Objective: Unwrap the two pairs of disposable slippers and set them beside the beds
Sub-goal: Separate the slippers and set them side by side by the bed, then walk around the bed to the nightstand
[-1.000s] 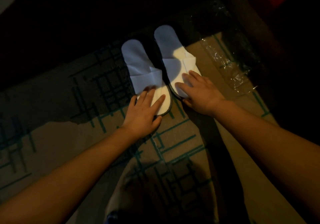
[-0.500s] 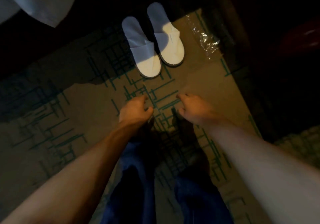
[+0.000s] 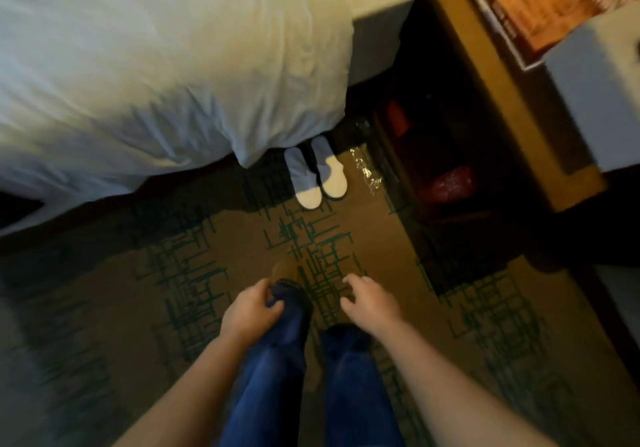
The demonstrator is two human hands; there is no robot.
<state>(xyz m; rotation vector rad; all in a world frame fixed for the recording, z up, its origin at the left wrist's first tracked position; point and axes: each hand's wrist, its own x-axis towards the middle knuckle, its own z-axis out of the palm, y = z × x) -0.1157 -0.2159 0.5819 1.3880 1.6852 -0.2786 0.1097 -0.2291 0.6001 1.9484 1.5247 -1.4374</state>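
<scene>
Slippers point(image 3: 316, 176) sit paired on the carpet point(image 3: 381, 239), toes tucked under the bed's point(image 3: 156, 66) edge for easy stepping in, wrapper point(image 3: 367, 169) just beside them, while left hand point(image 3: 251, 311) and right hand point(image 3: 369, 303) hang empty, fingers loosely curled.

Premises present as a hotel or guest bedroom. Evidence: a bed point(image 3: 149, 66) made up with a white duvet overhanging its edge; patterned tan carpet point(image 3: 214, 273) with dark green line motifs, wall to wall; a wooden bedside cabinet point(image 3: 491, 128) with an open lower shelf, immediately beside the bed; white disposable slippers point(image 3: 317, 176) paired on the carpet at the bedside, with a clear plastic wrapper point(image 3: 367, 169) just beside them.
</scene>
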